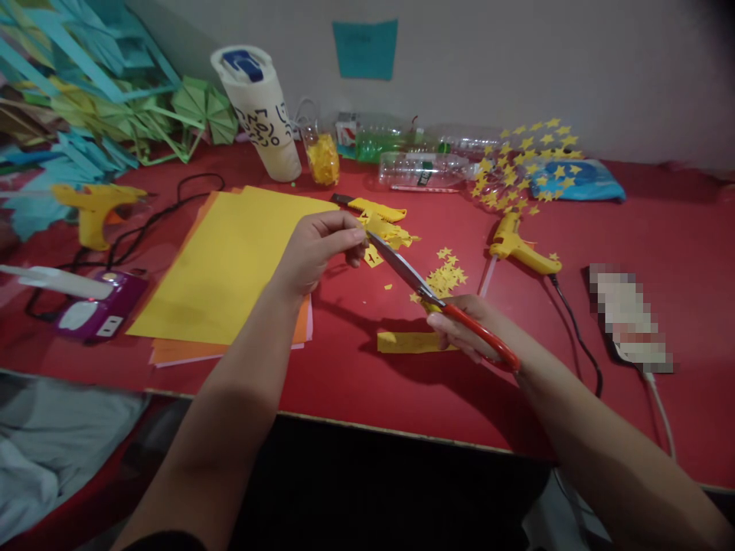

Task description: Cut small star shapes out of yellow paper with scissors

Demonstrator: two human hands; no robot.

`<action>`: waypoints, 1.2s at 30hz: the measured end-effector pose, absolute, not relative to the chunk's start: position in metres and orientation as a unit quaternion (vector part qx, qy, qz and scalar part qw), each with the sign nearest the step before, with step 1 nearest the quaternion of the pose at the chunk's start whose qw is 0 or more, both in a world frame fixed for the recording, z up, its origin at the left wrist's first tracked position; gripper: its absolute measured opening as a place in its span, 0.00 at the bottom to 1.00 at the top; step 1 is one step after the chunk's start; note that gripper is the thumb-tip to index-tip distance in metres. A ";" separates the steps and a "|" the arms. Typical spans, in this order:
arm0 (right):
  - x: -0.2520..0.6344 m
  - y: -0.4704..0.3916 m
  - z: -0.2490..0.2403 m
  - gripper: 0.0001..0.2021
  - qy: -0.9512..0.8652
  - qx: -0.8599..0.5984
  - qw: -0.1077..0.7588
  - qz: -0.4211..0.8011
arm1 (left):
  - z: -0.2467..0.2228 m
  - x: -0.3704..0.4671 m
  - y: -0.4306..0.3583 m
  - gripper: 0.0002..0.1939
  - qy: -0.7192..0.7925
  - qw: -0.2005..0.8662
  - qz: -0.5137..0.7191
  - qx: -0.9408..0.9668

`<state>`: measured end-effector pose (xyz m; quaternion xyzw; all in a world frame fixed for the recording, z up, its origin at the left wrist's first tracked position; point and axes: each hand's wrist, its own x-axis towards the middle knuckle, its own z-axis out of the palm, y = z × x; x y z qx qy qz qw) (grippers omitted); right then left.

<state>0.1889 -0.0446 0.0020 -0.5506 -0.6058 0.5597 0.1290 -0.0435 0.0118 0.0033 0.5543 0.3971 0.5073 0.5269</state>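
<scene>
In my right hand (468, 325) is a pair of scissors (471, 327) with red handles, its blades pointing up and left. My left hand (325, 249) pinches a small piece of yellow paper right at the scissor tips; the fingers hide most of it. Below the blades lies a yellow paper strip (405, 342). A heap of small yellow paper stars (448, 277) sits just behind my right hand. Yellow scraps (396, 233) are scattered past my left fingertips, beside a yellow box cutter (379, 209).
Yellow sheets (230, 260) lie stacked over orange and pink ones at left. Glue guns (525, 249) with cords rest on both sides. Along the wall stand a white tumbler (258, 115), a cup of yellow pieces (322, 158) and plastic bottles (425, 168). A phone (628, 317) lies right.
</scene>
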 end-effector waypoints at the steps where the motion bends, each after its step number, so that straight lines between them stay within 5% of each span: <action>1: 0.188 -0.045 0.003 0.27 -0.604 -0.554 0.128 0.559 | 0.004 -0.043 0.012 0.04 0.399 0.527 0.508 0.552; 36: 0.194 -0.047 -0.009 0.20 -0.659 -0.490 0.140 0.553 | 0.001 -0.031 0.006 0.09 0.414 0.480 0.495 0.595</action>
